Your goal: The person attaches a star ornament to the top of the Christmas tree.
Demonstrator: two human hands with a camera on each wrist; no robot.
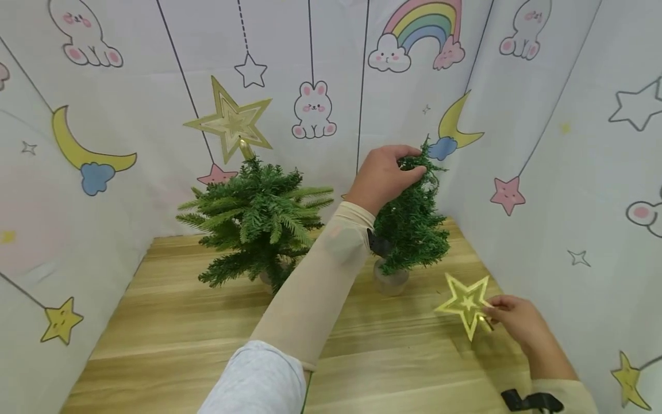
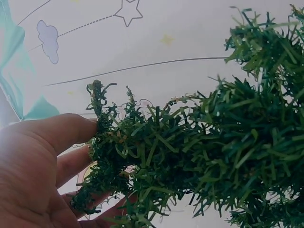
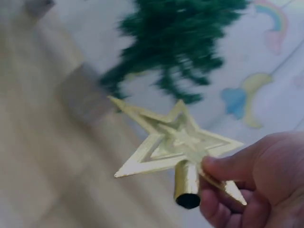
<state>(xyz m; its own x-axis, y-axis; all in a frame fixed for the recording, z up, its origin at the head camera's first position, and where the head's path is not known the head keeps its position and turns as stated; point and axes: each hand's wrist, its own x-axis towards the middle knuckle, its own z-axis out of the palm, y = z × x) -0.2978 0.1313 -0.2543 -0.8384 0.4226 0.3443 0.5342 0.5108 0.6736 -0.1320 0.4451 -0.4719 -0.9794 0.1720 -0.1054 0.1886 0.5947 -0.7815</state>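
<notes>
Surface: We are viewing a yellow-brown, wood-grained surface [image 1: 362, 345] that is carrying two trees.
Slim tree: We are finding a narrow, dark green artificial tree with tinsel-like needles [image 1: 414, 230] standing near the far right corner of the surface, its short, pale, round base [image 1: 391, 279] resting there.
Left hand: We are observing the left hand [image 1: 383, 175] grasping the slim tree's tip; in the left wrist view the thumb is touching the topmost twigs, and the other fingers are partly hiding behind the greenery.
Held star: We are locating a glittery gold, five-pointed star with cut-out outlines [image 1: 468, 301] above the surface, near its right edge and apart from the slim tree. Its gold cylindrical socket [image 3: 186, 183] is showing an open end.
Right hand: We are noting the right hand [image 1: 517, 322] pinching the held star beside the socket, the thumb pressing one face and the fingers curling behind.
Fuller tree: We are recording a bushy, mixed-green artificial pine [image 1: 258, 213] standing toward the far left corner, with a larger gold star topper [image 1: 233, 122] sitting tilted on its top.
Backdrop: We are seeing white, cartoon-printed fabric [image 1: 548, 299] hanging behind the far edge.
</notes>
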